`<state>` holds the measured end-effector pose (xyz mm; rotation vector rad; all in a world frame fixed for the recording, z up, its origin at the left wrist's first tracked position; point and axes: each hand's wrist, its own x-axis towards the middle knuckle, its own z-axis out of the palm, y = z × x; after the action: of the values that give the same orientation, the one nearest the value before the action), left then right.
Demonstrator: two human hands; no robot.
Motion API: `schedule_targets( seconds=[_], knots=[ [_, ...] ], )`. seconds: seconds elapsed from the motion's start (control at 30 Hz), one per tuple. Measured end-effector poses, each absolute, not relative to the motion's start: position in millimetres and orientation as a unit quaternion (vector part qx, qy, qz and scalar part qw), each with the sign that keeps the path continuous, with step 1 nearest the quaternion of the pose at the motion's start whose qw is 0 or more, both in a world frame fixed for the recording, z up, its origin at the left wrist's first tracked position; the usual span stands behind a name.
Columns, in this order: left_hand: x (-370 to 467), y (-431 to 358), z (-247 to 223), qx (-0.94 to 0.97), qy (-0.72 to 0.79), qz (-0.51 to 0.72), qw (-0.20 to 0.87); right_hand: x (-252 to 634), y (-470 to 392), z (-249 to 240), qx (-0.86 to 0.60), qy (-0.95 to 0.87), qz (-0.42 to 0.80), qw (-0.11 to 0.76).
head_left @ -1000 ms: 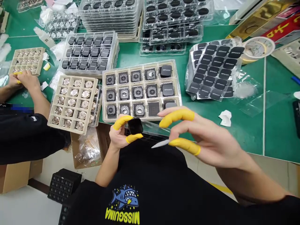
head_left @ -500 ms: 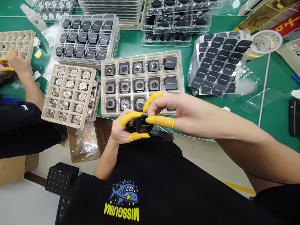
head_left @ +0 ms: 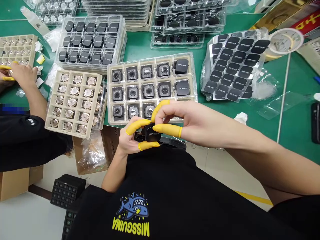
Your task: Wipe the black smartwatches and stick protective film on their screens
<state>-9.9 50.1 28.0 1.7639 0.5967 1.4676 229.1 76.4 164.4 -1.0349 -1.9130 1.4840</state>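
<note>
Between the thumb and finger of my left hand (head_left: 128, 136) is a black square watch (head_left: 153, 134) with white lettering on its face. My right hand (head_left: 175, 118), also in yellow finger covers, has its thumb and forefinger closed at the top edge of that watch. Just beyond my hands lies a tray of watches (head_left: 140, 81), most showing their round sensor backs and two in the right column showing black lettered faces. Right of it rests a stack of black square sticker sheets (head_left: 232, 68). Whether my right fingers pinch a film is too small to tell.
A beige tray of round watch parts (head_left: 66, 103) overhangs the table edge at left. Behind stand stacked clear trays (head_left: 87, 41) and more trays (head_left: 192, 23). A tape roll (head_left: 286, 41) is at right. Another person's hand (head_left: 25, 73) works at far left.
My right hand has shifted slightly left across the watch's face, and more of its right edge shows. At far left the other person's hands have moved slightly.
</note>
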Motion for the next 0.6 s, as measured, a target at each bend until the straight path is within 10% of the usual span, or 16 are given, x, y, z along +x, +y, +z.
schedule_targets(
  seconds=[0.6],
  knots=[
    [-12.1, 51.9, 33.2, 0.698, 0.225, 0.563, 0.38, 231.1, 78.5, 168.3, -0.39, -0.707, 0.545, 0.224]
  ],
)
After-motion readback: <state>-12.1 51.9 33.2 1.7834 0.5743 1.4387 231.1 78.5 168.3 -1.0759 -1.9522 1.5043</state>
